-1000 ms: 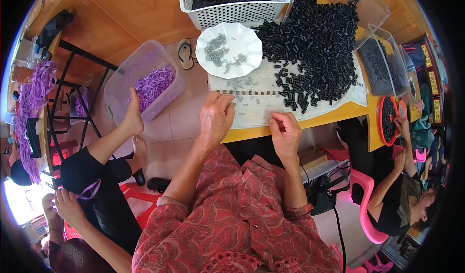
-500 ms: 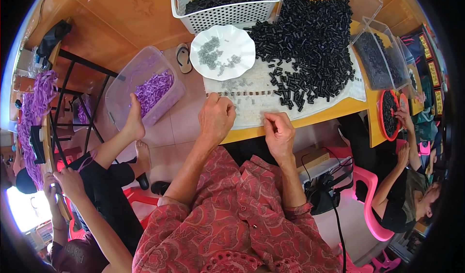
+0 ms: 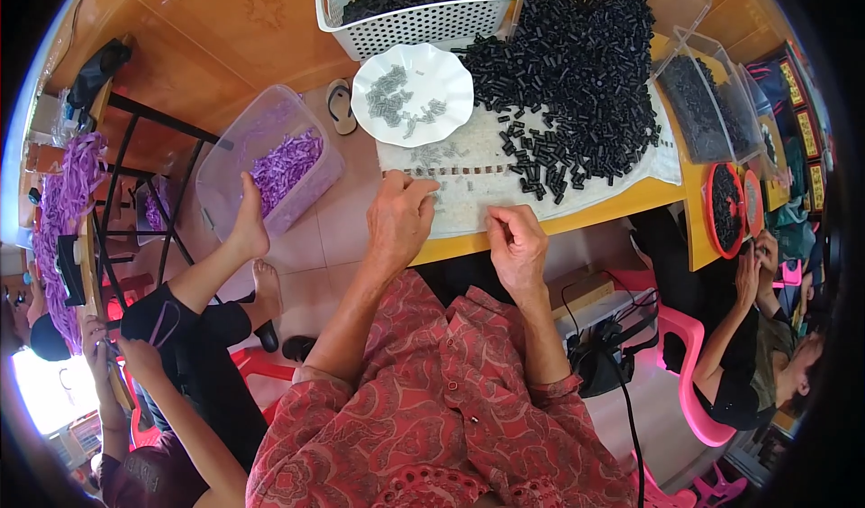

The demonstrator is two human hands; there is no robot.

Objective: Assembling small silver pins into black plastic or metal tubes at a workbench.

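My left hand (image 3: 399, 218) is over the near left edge of the white cloth (image 3: 396, 158). Its index finger reaches out toward a few loose clear tube pieces (image 3: 441, 155), apart from the thumb. Further right, my right hand (image 3: 518, 248) hovers at the cloth's front edge, thumb and index finger pinched; whatever lies between them is too small to make out. Beyond my left hand, a scalloped white plate (image 3: 450, 120) carries more small clear tubes (image 3: 387, 98). A large heap of short black tubes (image 3: 577, 75) covers the cloth's right side.
A perforated white basket (image 3: 423, 23) of black pieces stands at the back. Clear boxes (image 3: 698, 102) and a red basket (image 3: 723, 210) sit right, beside a seated person. On the left, another person handles a purple strip near a tub (image 3: 315, 179) of purple strips.
My left index finger has stretched out to the right, away from the curled fingers. My right hand stays pinched, nearly still. The person on the right has drawn a hand back from the red basket.
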